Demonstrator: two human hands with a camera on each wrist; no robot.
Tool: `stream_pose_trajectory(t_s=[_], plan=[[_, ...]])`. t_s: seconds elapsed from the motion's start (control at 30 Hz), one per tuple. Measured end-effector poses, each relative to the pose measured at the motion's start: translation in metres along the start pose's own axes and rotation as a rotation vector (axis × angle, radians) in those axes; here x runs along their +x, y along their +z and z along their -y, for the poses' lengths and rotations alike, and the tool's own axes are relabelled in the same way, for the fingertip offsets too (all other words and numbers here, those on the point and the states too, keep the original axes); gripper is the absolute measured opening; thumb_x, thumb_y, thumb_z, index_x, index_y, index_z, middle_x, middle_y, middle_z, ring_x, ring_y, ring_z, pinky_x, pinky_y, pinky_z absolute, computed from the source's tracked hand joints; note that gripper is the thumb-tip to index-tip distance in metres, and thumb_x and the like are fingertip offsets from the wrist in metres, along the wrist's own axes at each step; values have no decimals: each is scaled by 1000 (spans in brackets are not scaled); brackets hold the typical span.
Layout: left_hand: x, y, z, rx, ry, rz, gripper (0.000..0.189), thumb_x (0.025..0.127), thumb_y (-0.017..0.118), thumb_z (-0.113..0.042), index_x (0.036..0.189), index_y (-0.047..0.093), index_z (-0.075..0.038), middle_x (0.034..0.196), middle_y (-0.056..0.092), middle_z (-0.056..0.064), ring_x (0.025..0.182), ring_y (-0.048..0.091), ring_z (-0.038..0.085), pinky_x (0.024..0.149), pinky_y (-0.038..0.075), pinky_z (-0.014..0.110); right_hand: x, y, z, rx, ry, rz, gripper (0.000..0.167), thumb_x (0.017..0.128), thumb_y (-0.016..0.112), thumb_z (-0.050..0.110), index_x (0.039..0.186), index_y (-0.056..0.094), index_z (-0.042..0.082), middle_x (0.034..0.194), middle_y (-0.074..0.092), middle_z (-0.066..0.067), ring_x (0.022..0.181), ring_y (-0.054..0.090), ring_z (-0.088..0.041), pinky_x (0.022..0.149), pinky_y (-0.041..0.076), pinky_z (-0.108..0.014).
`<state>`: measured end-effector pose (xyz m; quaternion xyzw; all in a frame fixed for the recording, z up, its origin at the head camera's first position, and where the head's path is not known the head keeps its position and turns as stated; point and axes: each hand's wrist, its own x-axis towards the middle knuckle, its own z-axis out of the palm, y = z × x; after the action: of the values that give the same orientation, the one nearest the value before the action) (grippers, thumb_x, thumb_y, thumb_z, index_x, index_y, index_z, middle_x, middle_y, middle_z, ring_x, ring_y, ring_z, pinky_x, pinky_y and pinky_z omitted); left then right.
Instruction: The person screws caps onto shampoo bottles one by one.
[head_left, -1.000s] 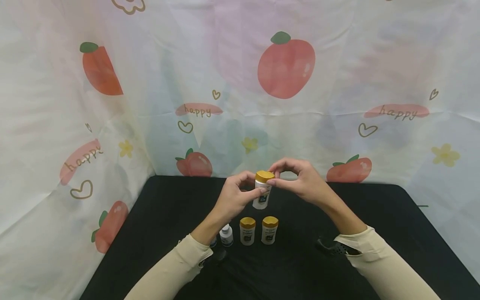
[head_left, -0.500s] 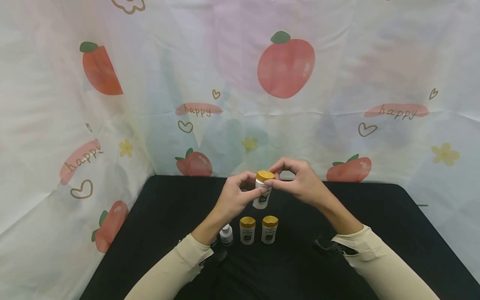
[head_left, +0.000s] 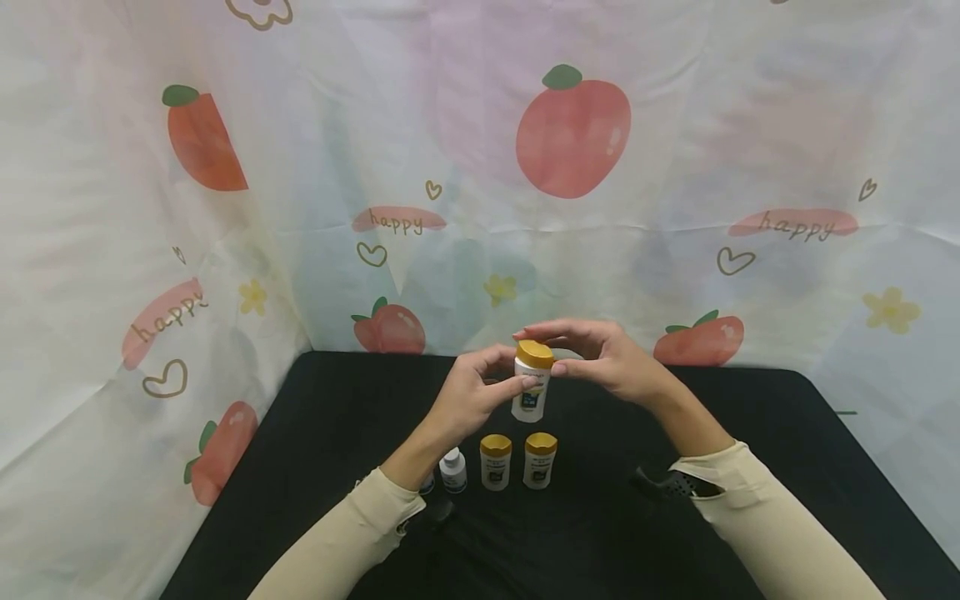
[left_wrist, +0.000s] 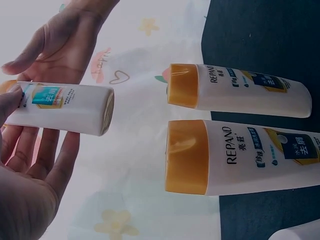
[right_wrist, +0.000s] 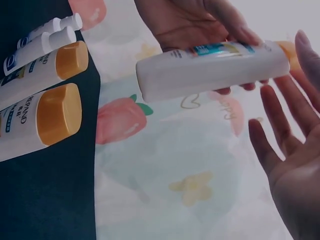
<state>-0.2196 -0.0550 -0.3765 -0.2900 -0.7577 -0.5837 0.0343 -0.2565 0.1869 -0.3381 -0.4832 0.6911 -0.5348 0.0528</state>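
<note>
My left hand (head_left: 474,392) grips a white shampoo bottle (head_left: 529,400) with a gold cap around its body, thumb across the front, and holds it up over the black table. The bottle is nearly upright, tilted a little. At the cap is my right hand (head_left: 611,358); its fingers are stretched out behind and over the cap, and the thumb is beside it. In the right wrist view the right hand's fingers (right_wrist: 282,120) are spread and fairly straight near the cap end. Whether the right fingertips touch the cap is hard to tell.
Two matching gold-capped bottles, one left (head_left: 495,465) and one right (head_left: 539,463), stand on the black table (head_left: 600,533) below the hands. Left of them is a small white bottle (head_left: 453,473); another white bottle (right_wrist: 37,31) is partly hidden. A printed curtain (head_left: 480,125) encloses the back and left.
My right hand has let go of its pinch on the cap and stretched its fingers. The held bottle has shifted slightly to the right and lower. The standing bottles stay put.
</note>
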Motion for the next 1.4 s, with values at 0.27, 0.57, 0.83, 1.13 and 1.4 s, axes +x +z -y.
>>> stream_pose_trajectory(t_s=[0.27,0.57,0.83,1.13,1.4], plan=[[-1,2,1,-25,-3,31,21,95,74,-19,114,71,-12,106,72,-1,105,64,13,91,53,37,-1,-4,-6,62,-16,59,49,98,62,-1,145,50,-4,145,58,-11,134,56,-25,104,50,-36],[-1,5,2,-82,-31,59,28,97,71,-21,123,66,-11,109,68,3,103,64,17,88,53,35,2,-1,-9,154,-51,28,48,101,61,7,146,45,-6,140,60,-11,132,57,-24,102,51,-35],[-3,5,6,-124,-93,110,32,94,73,-14,124,63,-7,116,66,9,103,64,18,90,53,35,3,-2,-8,200,-69,23,47,102,59,3,142,43,-13,141,59,-12,134,55,-25,106,48,-35],[-3,4,9,-135,-111,180,35,92,76,-13,124,64,-4,116,67,11,101,67,18,86,56,32,3,-2,-8,211,-81,37,44,102,60,7,141,48,-8,140,60,-13,133,56,-26,107,47,-37],[-2,3,11,-140,-56,171,33,92,76,-12,123,66,-5,117,69,9,105,69,17,90,57,33,4,-5,-6,218,-69,14,47,100,63,8,143,48,-5,140,60,-10,134,55,-24,107,47,-34]])
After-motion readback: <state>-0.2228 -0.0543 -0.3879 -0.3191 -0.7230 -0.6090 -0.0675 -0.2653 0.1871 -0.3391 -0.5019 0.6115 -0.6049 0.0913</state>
